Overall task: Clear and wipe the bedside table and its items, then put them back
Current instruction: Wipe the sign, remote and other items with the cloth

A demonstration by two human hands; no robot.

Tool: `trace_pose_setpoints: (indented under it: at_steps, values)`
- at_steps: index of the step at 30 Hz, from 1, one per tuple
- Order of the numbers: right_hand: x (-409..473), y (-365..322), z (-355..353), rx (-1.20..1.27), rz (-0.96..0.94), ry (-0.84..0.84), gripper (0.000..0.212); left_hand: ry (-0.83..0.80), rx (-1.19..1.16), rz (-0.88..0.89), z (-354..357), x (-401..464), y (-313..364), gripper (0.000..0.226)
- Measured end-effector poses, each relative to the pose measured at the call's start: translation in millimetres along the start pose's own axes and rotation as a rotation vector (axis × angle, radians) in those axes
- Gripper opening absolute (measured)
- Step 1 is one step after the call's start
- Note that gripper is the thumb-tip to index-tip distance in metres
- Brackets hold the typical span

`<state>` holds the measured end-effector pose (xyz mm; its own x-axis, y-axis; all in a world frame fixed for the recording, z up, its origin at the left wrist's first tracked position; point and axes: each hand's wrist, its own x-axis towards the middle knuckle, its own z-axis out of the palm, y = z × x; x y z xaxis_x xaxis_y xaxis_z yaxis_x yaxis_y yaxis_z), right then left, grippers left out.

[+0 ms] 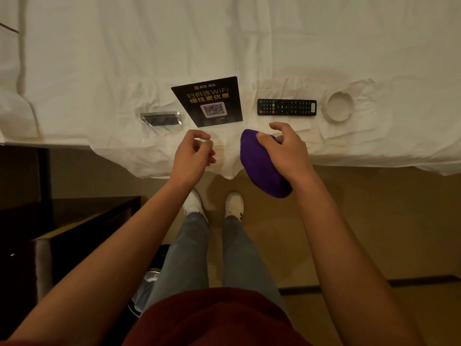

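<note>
A person stands at the edge of a bed (224, 46) covered in a creased white sheet. Four items lie in a row on it near the edge: one clear acrylic stand (160, 118) on the left, one black card (212, 101), one black remote (287, 107), and one pale round ashtray (339, 106) on the right. None of them touch; the stand is just beside the card, and the remote lies between card and ashtray.

The card carries a QR code on a white patch, large pale characters with the word "WiFi", a yellow line of characters below, and a small yellow logo at the top. The remote has rows of small buttons, a few coloured, and a white label at its right end, too small to read.

The left hand (195, 152) hangs over the bed edge below the card, fingers loosely curled, holding nothing that can be seen. The right hand (284, 146) grips one purple cloth (262, 168), thumb pressed on its top; the cloth bulges out below the palm, over the bed edge and just below the remote.

The dark bedside table (74, 216) stands at lower left, well apart from the items. Below are two white shoes (234, 203), grey trousers and a dark red shirt, on a tan floor. A bin (147, 288) with a liner shows beside the left leg.
</note>
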<state>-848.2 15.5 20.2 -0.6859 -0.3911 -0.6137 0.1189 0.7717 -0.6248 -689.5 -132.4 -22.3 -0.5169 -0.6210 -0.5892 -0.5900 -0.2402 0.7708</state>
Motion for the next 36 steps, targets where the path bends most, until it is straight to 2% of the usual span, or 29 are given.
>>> trace_pose_setpoints:
  at_steps: [6,13,18,24,31,36]
  values:
    - [-21,0,-31,0.044,-0.019,0.136,0.029,-0.128,0.131,0.14,18,-10,32,0.022]
    - [-21,16,-75,0.114,-0.029,0.221,0.024,-0.209,0.224,0.254,65,0,70,0.024]
    - [11,45,-98,0.174,-0.008,0.193,0.017,-0.141,0.388,0.319,120,33,80,0.025]
    - [38,79,-134,0.221,0.041,0.1,0.012,-0.125,0.759,0.391,178,71,89,0.039]
    - [68,99,-171,0.208,0.036,0.037,0.011,-0.198,1.086,0.361,215,104,91,0.055]
    - [78,105,-182,0.213,0.026,0.008,0.016,-0.152,1.227,0.384,230,111,84,0.057]
